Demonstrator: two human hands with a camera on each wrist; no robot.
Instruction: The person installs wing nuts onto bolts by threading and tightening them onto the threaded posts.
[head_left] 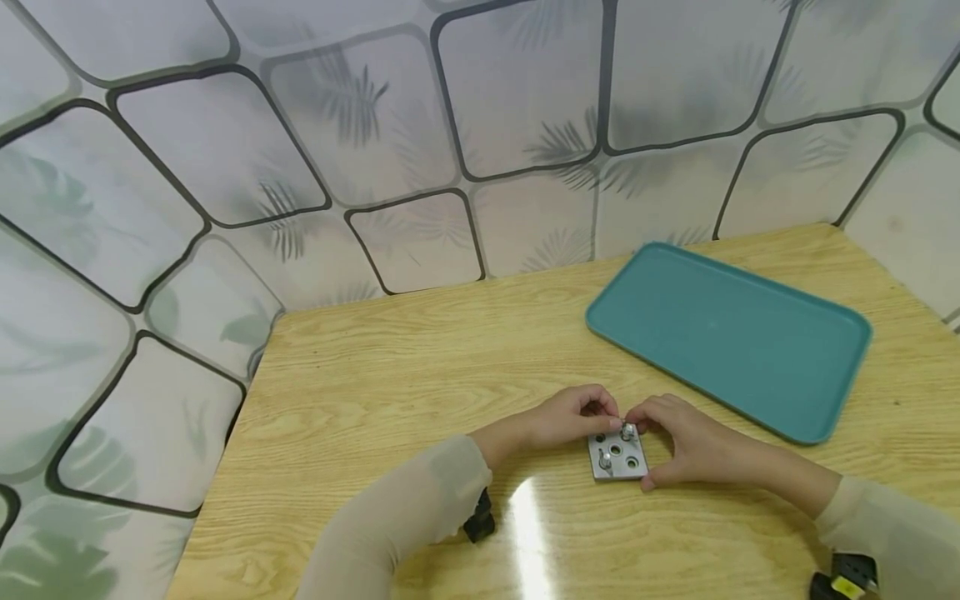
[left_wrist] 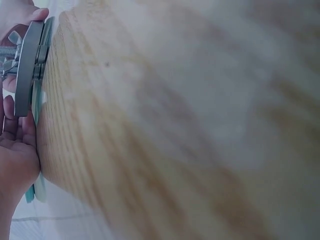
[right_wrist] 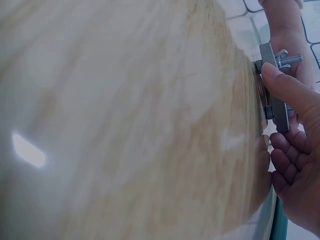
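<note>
A small square metal plate [head_left: 618, 467] with several holes lies on the table, raised slightly on bolt heads. Two bolts stand up through it, each with a wing nut: one wing nut [head_left: 628, 431] at the far right corner, another [head_left: 604, 460] at the near left. My left hand [head_left: 573, 417] has its thumb and bent forefinger at the far wing nut; their exact contact is partly hidden. With the right hand [head_left: 693, 442] I grip the plate's right side, thumb on the near corner, forefinger by the far one. The right wrist view shows that thumb [right_wrist: 280, 80] against the plate's edge.
A teal tray [head_left: 720, 333] rests on the wooden table [head_left: 390, 367], beyond and to the right of my hands. Patterned fabric [head_left: 525, 100] hangs behind the table and along its sides.
</note>
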